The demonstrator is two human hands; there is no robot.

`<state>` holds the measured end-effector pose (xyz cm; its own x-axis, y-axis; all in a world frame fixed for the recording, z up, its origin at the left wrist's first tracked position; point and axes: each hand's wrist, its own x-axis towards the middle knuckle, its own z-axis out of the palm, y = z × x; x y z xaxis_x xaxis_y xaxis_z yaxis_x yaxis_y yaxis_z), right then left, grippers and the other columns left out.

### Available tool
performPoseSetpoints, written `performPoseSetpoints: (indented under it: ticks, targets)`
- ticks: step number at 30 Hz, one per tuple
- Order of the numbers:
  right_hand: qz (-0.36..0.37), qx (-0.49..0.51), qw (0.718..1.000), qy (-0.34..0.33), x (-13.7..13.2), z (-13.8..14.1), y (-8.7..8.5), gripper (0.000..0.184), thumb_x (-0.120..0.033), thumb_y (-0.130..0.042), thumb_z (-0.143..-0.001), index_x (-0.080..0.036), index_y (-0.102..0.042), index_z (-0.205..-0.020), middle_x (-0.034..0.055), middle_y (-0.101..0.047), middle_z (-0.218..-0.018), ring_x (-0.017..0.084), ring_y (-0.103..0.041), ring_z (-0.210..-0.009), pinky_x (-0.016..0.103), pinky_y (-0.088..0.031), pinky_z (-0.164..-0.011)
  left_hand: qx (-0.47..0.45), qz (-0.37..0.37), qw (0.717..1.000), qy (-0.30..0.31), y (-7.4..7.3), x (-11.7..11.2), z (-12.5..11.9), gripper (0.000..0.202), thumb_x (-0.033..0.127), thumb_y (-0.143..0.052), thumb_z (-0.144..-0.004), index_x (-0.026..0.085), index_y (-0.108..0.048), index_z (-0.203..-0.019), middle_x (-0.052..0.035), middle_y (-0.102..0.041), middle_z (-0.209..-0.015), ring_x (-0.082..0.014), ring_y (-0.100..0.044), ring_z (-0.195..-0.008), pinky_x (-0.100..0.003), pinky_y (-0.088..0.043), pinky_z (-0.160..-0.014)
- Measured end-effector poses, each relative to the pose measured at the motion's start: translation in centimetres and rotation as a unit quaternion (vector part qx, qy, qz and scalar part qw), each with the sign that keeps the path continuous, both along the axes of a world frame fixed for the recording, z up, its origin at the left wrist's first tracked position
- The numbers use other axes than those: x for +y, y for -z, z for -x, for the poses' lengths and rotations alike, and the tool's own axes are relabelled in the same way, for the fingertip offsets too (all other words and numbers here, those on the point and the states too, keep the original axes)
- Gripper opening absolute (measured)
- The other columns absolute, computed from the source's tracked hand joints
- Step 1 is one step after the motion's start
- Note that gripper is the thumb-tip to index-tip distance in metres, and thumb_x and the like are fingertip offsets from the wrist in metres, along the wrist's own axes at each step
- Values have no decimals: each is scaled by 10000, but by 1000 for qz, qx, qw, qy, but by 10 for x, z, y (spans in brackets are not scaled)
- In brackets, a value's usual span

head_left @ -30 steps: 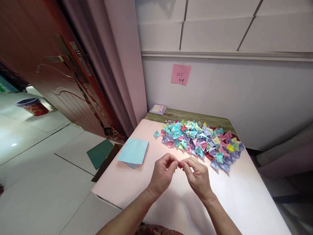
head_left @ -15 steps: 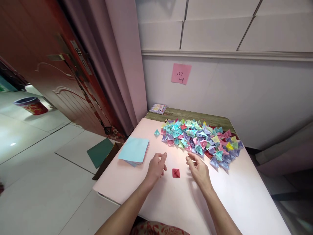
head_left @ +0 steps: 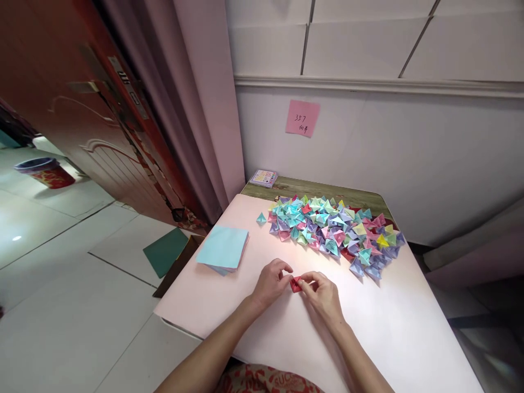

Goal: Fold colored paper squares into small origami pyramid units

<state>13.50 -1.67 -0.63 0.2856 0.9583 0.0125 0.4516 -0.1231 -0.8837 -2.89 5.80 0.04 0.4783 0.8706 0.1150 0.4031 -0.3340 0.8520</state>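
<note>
Left hand (head_left: 272,283) and right hand (head_left: 321,292) pinch the red folded paper piece (head_left: 295,284) between closed fingertips, low over the table (head_left: 401,338), near the pile of folded paper pieces (head_left: 333,232).

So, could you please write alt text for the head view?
The left hand and right hand pinch a red paper at a pink table. Behind lie a heap of colourful folded pieces and a stack of blue sheets.

Small red folded paper piece (head_left: 295,284), low on pink tabletop, pinched between both hands' fingertips.
</note>
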Motion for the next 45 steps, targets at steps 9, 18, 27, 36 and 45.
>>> performPoseSetpoints:
  ticks: [9, 18, 27, 36, 45]
  targets:
    - [-15, -53, 998, 18, -6, 5, 6, 288, -409, -557, -875, -226, -716, -720, 42, -703, -778, 191, -641, -652, 301, -491, -662, 58, 53, 997, -20, 16, 4, -14, 128, 165, -549, -731, 184, -655, -662, -9, -638, -685, -155, -574, -677, -250, -428, -628]
    - [-5, -77, 997, 21, -7, -3, 6, 223, -344, -551, -842, -203, -674, -721, 48, -690, -742, 203, -628, -665, 299, -480, -639, 45, 69, 996, -26, 21, -2, 0, 134, 173, -501, -763, 174, -627, -717, 6, -635, -665, -134, -548, -614, -233, -397, -582]
    - [-54, -192, 978, -54, -12, 4, 11, 229, -151, -477, -856, -232, -692, -871, 31, -667, -856, 172, -638, -737, 255, -457, -645, 68, -4, 997, 42, 14, -9, 5, 252, 75, -473, -795, 214, -642, -919, -8, -660, -820, -157, -591, -748, -258, -438, -708]
    - [-64, -279, 955, -75, -17, -4, 16, 234, -180, -484, -919, -256, -680, -1021, 29, -656, -917, 172, -624, -754, 249, -431, -625, 131, -24, 988, 79, 8, -5, -1, 356, 67, -474, -816, 253, -754, -932, -33, -675, -884, -180, -632, -827, -271, -457, -765]
    - [-69, -368, 922, -102, -16, -4, 2, 129, -191, -535, -853, -201, -655, -807, 48, -653, -881, 182, -594, -753, 295, -388, -716, 173, -9, 982, 72, -5, -6, -8, 327, 85, -506, -810, 261, -775, -871, -40, -683, -861, -194, -632, -797, -281, -433, -720]
